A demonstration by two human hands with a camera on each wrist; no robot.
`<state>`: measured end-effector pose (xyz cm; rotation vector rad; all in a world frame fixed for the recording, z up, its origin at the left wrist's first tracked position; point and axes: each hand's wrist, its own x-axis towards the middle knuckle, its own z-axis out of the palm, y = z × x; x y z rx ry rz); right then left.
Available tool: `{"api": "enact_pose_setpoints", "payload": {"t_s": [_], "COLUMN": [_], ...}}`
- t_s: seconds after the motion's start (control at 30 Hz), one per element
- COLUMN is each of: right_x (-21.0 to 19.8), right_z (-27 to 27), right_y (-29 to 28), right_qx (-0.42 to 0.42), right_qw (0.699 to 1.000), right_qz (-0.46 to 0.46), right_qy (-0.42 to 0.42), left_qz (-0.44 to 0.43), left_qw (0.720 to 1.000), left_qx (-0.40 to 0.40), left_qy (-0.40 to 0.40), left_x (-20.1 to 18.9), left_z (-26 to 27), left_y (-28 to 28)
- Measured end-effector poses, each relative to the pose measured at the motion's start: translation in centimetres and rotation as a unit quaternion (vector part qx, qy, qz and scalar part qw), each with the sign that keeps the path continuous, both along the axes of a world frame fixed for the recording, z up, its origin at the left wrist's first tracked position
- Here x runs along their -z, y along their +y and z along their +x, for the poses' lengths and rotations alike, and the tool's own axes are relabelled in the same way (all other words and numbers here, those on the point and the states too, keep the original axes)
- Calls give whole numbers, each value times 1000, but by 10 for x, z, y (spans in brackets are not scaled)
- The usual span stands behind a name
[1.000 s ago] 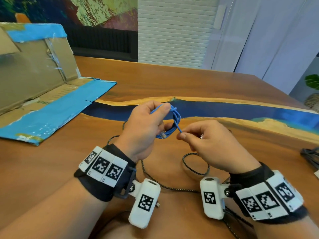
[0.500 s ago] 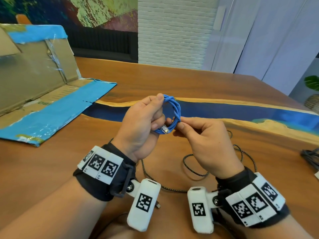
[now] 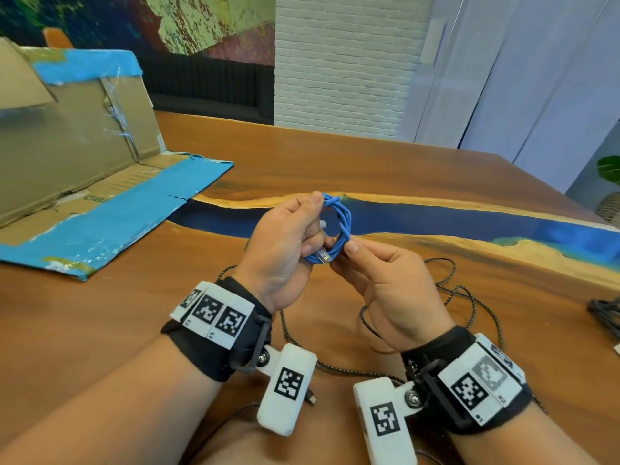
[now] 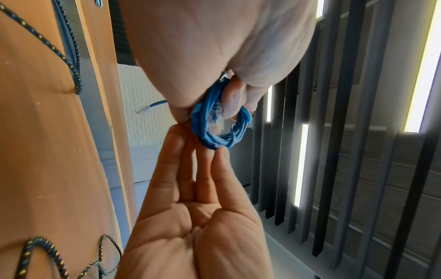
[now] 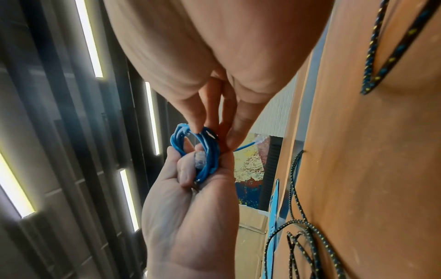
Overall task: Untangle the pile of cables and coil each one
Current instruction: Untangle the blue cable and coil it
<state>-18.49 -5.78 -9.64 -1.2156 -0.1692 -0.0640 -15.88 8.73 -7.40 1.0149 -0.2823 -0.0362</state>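
Both hands are raised above the wooden desk with the blue resin strip (image 3: 436,182), wrists angled inward. The left hand (image 3: 281,250) has thumb and fingers curled round the small coil of thin blue network cable (image 3: 339,226), held upright in the air between the hands. The right hand (image 3: 389,290) pinches the coil's lower edge with its fingertips (image 5: 210,120). One clear plug (image 3: 322,256) pokes out under the left thumb; a second plug (image 4: 143,111) sticks out behind. The black braided cable with yellow flecks (image 3: 463,297) lies loose on the desk, partly hidden by wrists. A dark cable bundle (image 3: 607,313) is cut off at the right edge. A taped cardboard box (image 3: 84,156) sits far left.
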Motion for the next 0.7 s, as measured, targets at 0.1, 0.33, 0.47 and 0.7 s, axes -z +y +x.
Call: {"api": "enact_pose_setpoints", "payload": {"t_s": [0.1,0.33,0.47,0.7], "right_x": [3,3,-1,-9], "right_z": [1,3,3,-2], "right_y": [-2,-3,-6,-3], "right_qx": [19,128,127,34], "right_qw": [999,986,990,997], "right_qz": [-35,-103,-46,42], "right_qy": [-1,-37,-39,-54], "left_qz": [35,67,63,118], "left_qw": [999,996,996,993], "left_qx": [9,54,59,-27], "left_qy": [5,20,15,-4], "left_x": [4,4,1,2], "left_z": [0,-2,-2,1], "left_y": [-2,0,4,4]}}
